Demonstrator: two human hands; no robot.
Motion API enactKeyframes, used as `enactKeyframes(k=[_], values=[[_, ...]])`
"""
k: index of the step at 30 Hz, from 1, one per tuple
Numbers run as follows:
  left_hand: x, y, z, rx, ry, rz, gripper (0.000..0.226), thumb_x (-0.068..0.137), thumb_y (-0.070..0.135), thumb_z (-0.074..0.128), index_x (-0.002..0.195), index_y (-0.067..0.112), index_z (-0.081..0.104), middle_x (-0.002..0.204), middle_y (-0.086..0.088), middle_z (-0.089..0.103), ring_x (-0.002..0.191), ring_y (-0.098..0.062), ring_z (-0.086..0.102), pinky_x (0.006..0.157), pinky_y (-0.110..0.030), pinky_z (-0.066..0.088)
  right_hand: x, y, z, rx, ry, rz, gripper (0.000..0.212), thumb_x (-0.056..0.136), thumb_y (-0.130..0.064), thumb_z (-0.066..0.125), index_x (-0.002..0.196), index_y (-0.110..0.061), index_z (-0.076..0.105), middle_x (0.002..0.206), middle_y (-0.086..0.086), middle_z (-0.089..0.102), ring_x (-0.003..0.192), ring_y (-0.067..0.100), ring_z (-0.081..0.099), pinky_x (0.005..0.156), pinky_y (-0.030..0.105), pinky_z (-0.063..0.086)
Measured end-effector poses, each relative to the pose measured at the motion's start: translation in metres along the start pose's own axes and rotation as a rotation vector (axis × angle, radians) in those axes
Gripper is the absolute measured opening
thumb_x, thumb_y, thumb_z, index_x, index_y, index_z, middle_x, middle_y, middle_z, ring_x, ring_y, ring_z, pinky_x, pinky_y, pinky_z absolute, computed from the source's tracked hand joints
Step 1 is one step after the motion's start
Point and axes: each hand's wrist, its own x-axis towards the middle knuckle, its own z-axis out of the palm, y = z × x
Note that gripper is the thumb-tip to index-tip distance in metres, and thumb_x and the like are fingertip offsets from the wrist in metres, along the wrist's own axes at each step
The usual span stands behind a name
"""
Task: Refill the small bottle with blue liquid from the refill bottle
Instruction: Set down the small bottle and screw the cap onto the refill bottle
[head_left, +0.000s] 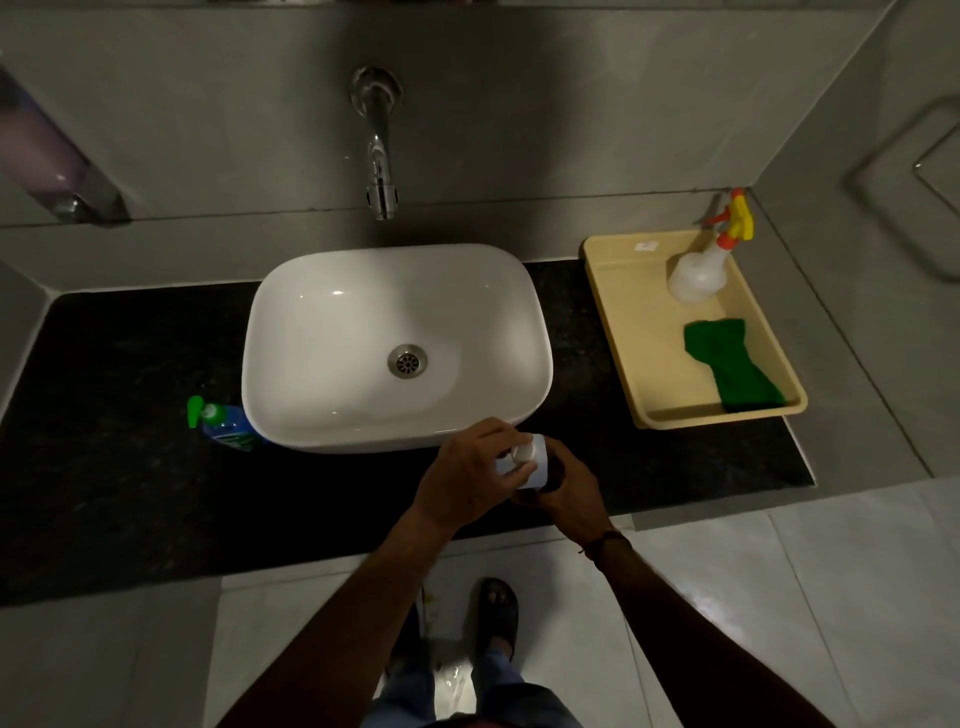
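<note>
Right now I hold the small bottle (530, 462) in both hands just in front of the white basin (397, 345), above the front strip of the dark counter (130, 493). My left hand (475, 478) is on top, its fingers (519, 475) curled round the white pump head of the bottle. My right hand (566, 486) cups the bottle from below and behind, fingers wrapped closed around its body. The bottle looks white and pale; how much is inside it I cannot tell.

The refill bottle (226, 422), blue with a green cap, lies tipped on the counter against the basin's front left corner, partly tucked under its rim. Nothing touches it.

To the right of the basin, apart from it, a beige tray (639, 332) sits on the counter. A clear spray bottle (698, 275) with a yellow and orange trigger stands at the tray's far end, and a green cloth (732, 364) lies crumpled toward its near end. Behind the basin a chrome tap (379, 150) juts from the grey wall, its spout over the bowl.
</note>
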Motion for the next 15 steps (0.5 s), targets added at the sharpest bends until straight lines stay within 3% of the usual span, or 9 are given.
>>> enactKeyframes(k=[2, 5, 10, 15], values=[[0.003, 0.002, -0.002, -0.016, -0.027, 0.004, 0.030, 0.084, 0.027, 0.076, 0.110, 0.011, 0.073, 0.107, -0.002, 0.072, 0.093, -0.009, 0.066, 0.085, -0.023, 0.055, -0.001, 0.000, -0.002, -0.011, 0.004, 0.002, 0.074, 0.068, -0.031, 0.089, 0.132, -0.038, 0.053, 0.119, -0.016, 0.066, 0.109, 0.002, 0.063, 0.089, 0.019, 0.051], [0.009, 0.005, -0.006, -0.042, -0.089, 0.031, 0.031, 0.081, 0.021, 0.077, 0.111, 0.012, 0.074, 0.112, -0.003, 0.074, 0.099, -0.011, 0.068, 0.091, -0.025, 0.055, 0.001, 0.002, -0.002, -0.010, -0.007, 0.012, 0.072, 0.068, -0.029, 0.087, 0.131, -0.040, 0.053, 0.118, -0.015, 0.067, 0.108, 0.003, 0.064, 0.093, 0.029, 0.053], [0.010, 0.008, -0.007, -0.083, -0.111, 0.017, 0.037, 0.077, 0.011, 0.078, 0.114, 0.011, 0.074, 0.123, -0.004, 0.071, 0.112, -0.011, 0.066, 0.101, -0.025, 0.051, 0.002, 0.002, -0.004, -0.006, -0.020, 0.017, 0.071, 0.067, -0.032, 0.088, 0.129, -0.042, 0.054, 0.116, -0.017, 0.067, 0.106, 0.001, 0.064, 0.091, 0.026, 0.053], [0.006, 0.008, -0.003, -0.097, -0.040, -0.039, 0.033, 0.079, 0.022, 0.081, 0.111, 0.015, 0.075, 0.107, -0.001, 0.071, 0.095, -0.009, 0.065, 0.086, -0.024, 0.054, 0.002, 0.001, -0.005, 0.014, -0.027, 0.011, 0.076, 0.063, -0.036, 0.091, 0.129, -0.041, 0.054, 0.116, -0.017, 0.067, 0.107, -0.001, 0.064, 0.087, 0.019, 0.051]])
